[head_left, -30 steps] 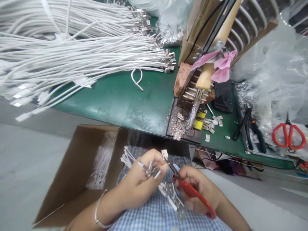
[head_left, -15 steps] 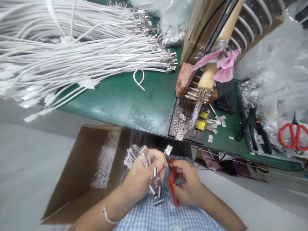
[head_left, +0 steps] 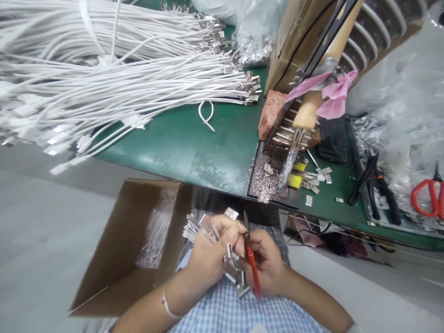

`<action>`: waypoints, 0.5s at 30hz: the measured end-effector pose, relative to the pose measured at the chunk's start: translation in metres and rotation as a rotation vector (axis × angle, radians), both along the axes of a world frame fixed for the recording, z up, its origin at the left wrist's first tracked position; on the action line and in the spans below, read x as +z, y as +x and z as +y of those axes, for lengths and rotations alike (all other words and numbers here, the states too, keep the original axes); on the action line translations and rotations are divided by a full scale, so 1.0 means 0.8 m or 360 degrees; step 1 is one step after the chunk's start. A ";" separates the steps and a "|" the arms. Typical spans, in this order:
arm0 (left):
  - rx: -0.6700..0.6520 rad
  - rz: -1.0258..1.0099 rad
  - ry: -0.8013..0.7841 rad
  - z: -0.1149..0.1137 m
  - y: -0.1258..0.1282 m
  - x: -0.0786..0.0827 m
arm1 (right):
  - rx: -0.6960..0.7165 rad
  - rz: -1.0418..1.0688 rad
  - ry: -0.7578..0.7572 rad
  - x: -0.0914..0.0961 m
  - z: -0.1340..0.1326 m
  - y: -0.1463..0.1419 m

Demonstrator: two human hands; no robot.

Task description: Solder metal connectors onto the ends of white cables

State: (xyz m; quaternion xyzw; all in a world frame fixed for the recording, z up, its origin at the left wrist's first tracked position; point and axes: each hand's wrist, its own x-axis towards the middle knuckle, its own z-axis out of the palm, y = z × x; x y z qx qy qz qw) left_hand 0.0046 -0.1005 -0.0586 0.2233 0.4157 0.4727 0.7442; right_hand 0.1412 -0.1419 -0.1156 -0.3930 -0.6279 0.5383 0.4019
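Observation:
My left hand point(head_left: 211, 249) is closed round a bunch of white cables point(head_left: 190, 230) with metal USB connectors point(head_left: 237, 273) hanging below the palm. One connector point(head_left: 231, 213) sticks up beyond the pinched thumb and forefinger. In my right hand point(head_left: 268, 259) is a pair of red-handled scissors point(head_left: 252, 263), fingers wrapped round the handles. The dark blades point upward, right beside the left fingertips. Whether the blades touch a cable is hidden by the fingers.
Bundled white cables point(head_left: 156, 78) cover the green table point(head_left: 166, 150) at left. A soldering iron point(head_left: 307, 108) with a pink ribbon leans over solder crumbs point(head_left: 265, 182). Pliers point(head_left: 385, 194) and red scissors point(head_left: 430, 196) lie at right. A cardboard box point(head_left: 104, 249) stands below the table's edge.
The upright connector at my left fingertips has shifted left, away from the scissor blades. The scissors have turned and their handles look closer together. The whole view has moved slightly.

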 end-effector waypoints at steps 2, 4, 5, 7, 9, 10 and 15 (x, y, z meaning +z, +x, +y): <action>-0.0035 0.0000 0.0030 -0.001 -0.002 -0.001 | 0.0012 -0.0075 0.0052 0.002 0.003 0.011; -0.0091 0.0001 0.0046 -0.002 -0.005 -0.002 | 0.0015 -0.0180 0.0135 0.008 0.011 0.027; -0.0117 0.0001 0.0054 -0.002 -0.007 -0.003 | 0.0014 -0.0239 0.0189 0.012 0.015 0.036; -0.0159 0.0001 0.0070 -0.004 -0.009 -0.004 | 0.0013 -0.0351 0.0308 0.021 0.024 0.054; -0.0186 0.0003 0.0089 -0.004 -0.010 -0.004 | 0.0023 -0.0432 0.0410 0.030 0.032 0.069; -0.0197 0.0006 0.0096 -0.005 -0.010 -0.005 | 0.0039 -0.0482 0.0475 0.034 0.035 0.074; -0.0241 0.0032 0.0123 -0.005 -0.009 -0.005 | 0.0135 -0.0825 0.0799 0.049 0.044 0.089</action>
